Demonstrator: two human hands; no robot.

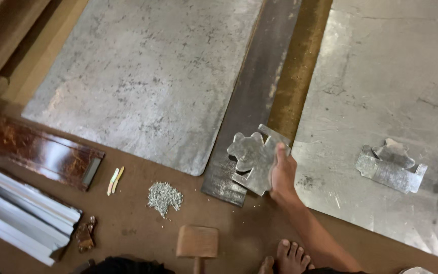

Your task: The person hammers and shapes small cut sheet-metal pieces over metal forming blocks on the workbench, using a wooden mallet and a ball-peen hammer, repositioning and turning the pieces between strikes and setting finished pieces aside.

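Right hand holding a cut sheet-metal piece above the floor.

I saw my right hand [283,175] with its grip closed on the edge of one lobed, silvery cut metal piece [253,158], held tilted above a dark steel strip [252,96] that lay on the floor between two large grey metal sheets [143,76]. My left hand was out of view. On the right sheet lay a second cut-out [391,165], apart from the held one. I counted one wooden mallet [197,242] near my bare foot [292,256], one small heap of metal rivets [164,196], and two pale chalk sticks [115,180] lying side by side. I could see no packages, labels or signs.
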